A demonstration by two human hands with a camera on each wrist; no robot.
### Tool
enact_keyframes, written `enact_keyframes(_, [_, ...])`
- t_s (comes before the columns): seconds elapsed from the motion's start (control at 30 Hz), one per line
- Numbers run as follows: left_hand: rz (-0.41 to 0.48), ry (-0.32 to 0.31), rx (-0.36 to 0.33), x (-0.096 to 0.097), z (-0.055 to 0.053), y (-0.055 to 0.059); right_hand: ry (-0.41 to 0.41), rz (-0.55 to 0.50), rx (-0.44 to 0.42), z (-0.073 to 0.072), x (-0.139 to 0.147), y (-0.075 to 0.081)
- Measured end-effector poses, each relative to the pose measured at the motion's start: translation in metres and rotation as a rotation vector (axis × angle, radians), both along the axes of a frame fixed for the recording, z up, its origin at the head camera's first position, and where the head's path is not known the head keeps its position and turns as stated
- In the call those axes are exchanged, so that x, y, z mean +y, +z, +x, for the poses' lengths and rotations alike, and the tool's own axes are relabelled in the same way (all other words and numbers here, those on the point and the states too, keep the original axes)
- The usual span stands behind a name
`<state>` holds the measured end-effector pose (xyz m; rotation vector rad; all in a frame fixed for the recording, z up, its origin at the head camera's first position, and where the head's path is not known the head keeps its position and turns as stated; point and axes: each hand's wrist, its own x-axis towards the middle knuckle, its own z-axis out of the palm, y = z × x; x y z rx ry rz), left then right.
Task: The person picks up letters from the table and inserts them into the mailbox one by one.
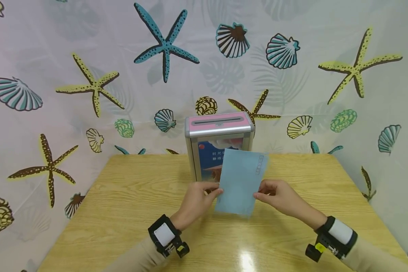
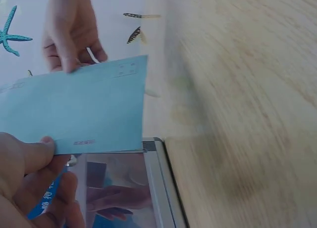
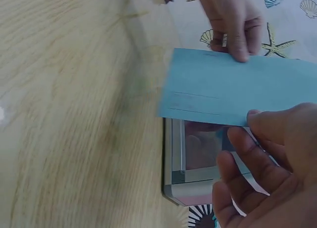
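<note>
head view first: a light blue envelope (image 1: 240, 182) is held up on end above the wooden table (image 1: 122, 204), one long edge in each hand. the left hand (image 1: 195, 200) pinches its left edge between thumb and fingers, and the right hand (image 1: 278, 196) pinches the right edge the same way — both grips closed on the paper. the envelope hangs slightly tilted, just in front of a metal box (image 1: 219, 145) with a pink slotted top, covering part of the box's clear front panel. the box stands at the far edge of the table, against a curtain (image 1: 88, 75) printed with starfish and shells. from the left wrist, the thumb (image 2: 34, 154) presses the envelope's edge with the box frame (image 2: 158, 188) right behind it — whether paper and box touch is unclear.
</note>
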<state>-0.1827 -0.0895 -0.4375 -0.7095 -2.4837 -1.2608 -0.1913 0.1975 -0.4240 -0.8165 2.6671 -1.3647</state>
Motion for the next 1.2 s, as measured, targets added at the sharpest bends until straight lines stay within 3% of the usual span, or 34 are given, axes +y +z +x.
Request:
enact_keyframes(0.13, [0.073,0.008,0.074,0.0,-0.001,0.011,0.028,0.027,0.049,0.002,-0.004,-0.001])
enact_keyframes(0.27, [0.151,0.007,0.198,-0.001,-0.004,0.026,0.021,0.053,0.1,-0.004,-0.011,0.004])
enact_keyframes(0.47, [0.194,0.038,0.373,-0.004,-0.013,0.062,-0.011,0.03,0.256,-0.016,-0.027,0.027])
enact_keyframes(0.6, [0.167,0.073,0.427,-0.008,-0.019,0.093,-0.033,0.002,0.385,-0.024,-0.035,0.052])
enact_keyframes(0.77, [0.104,0.04,0.504,-0.015,-0.028,0.134,-0.072,-0.059,0.561,-0.037,-0.044,0.08])
enact_keyframes(0.93, [0.061,0.072,0.584,-0.021,-0.043,0.169,-0.101,-0.128,0.679,-0.056,-0.053,0.107])
enact_keyframes(1.07, [0.062,0.098,0.599,-0.024,-0.059,0.187,-0.156,-0.128,0.691,-0.072,-0.057,0.128])
enact_keyframes(1.2, [0.067,0.128,0.573,-0.027,-0.073,0.194,-0.173,-0.089,0.695,-0.09,-0.061,0.143])
